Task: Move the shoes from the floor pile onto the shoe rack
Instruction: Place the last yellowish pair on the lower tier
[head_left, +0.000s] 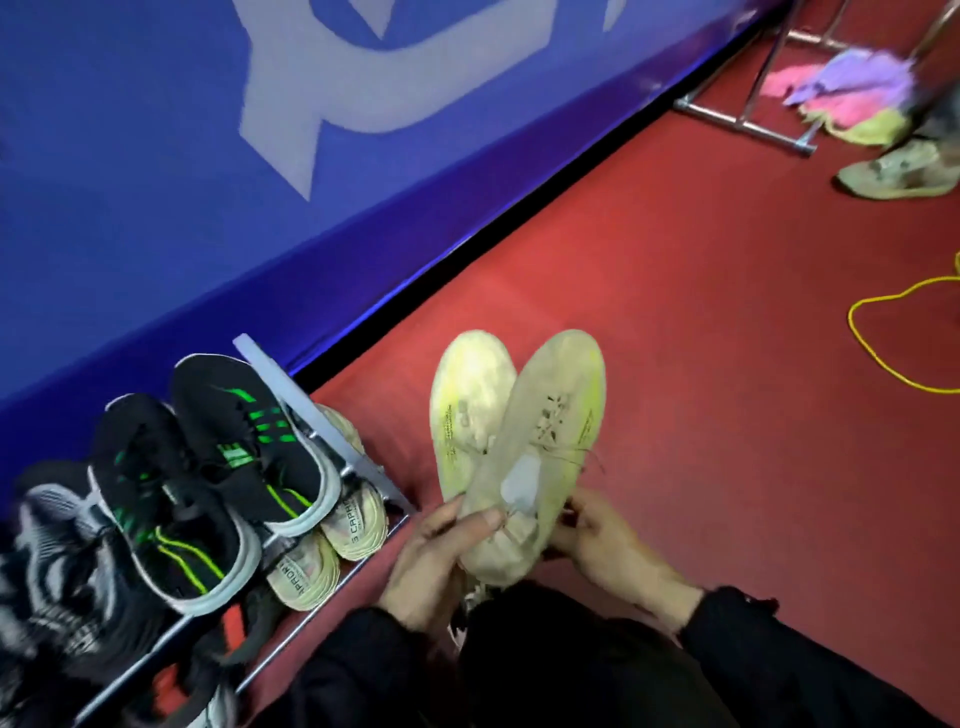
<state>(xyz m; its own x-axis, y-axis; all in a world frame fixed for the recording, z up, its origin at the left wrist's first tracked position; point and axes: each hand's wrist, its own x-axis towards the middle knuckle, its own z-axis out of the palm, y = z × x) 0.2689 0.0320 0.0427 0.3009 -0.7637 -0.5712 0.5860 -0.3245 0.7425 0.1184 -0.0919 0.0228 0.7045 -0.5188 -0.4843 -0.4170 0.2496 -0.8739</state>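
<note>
I hold a pair of pale yellow-cream shoes (514, 447) side by side above the red floor, toes pointing away. My left hand (441, 556) grips the heel end from the left, thumb on top. My right hand (602, 540) grips the same pair from the right. To the left stands the metal shoe rack (332, 441). Its top shelf carries a black pair with green stripes (208, 478) and a black-and-white pair (52, 561). A cream pair (337, 530) sits on the shelf below, heels outward.
A blue padded wall (156, 182) runs behind the rack. On the red floor (675, 338) lie a yellow cord (883, 332) at right, a metal stand base (743, 124), coloured cloths (841, 98), and another person's shoe (898, 171).
</note>
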